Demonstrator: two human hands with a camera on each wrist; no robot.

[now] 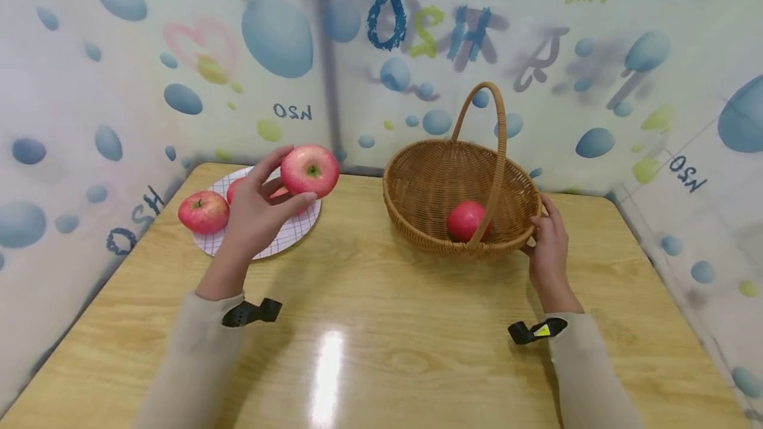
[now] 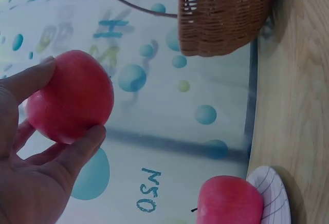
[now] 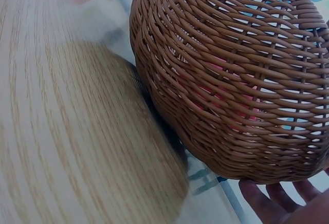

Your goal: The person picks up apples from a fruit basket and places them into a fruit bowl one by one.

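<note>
My left hand (image 1: 253, 220) holds a red apple (image 1: 311, 174) between thumb and fingers, raised above the plate (image 1: 292, 234) on the left. The left wrist view shows the same apple (image 2: 74, 98) with the wall behind it. On that white checked plate sits another apple (image 1: 204, 212), and more red fruit is partly hidden behind my hand. To the right stands a brown wicker basket (image 1: 411, 184) with a tall arched handle and one apple (image 1: 467, 220) inside. My right hand (image 1: 550, 250) grips the basket's right rim; in the right wrist view its fingers (image 3: 257, 198) touch the woven side.
A light wooden table (image 1: 381, 323) carries everything, with a bright reflection near its front. Behind it and along both sides rise pale walls (image 1: 369, 85) printed with blue bubbles and lettering. A black wrist strap (image 1: 253, 312) is on each sleeve.
</note>
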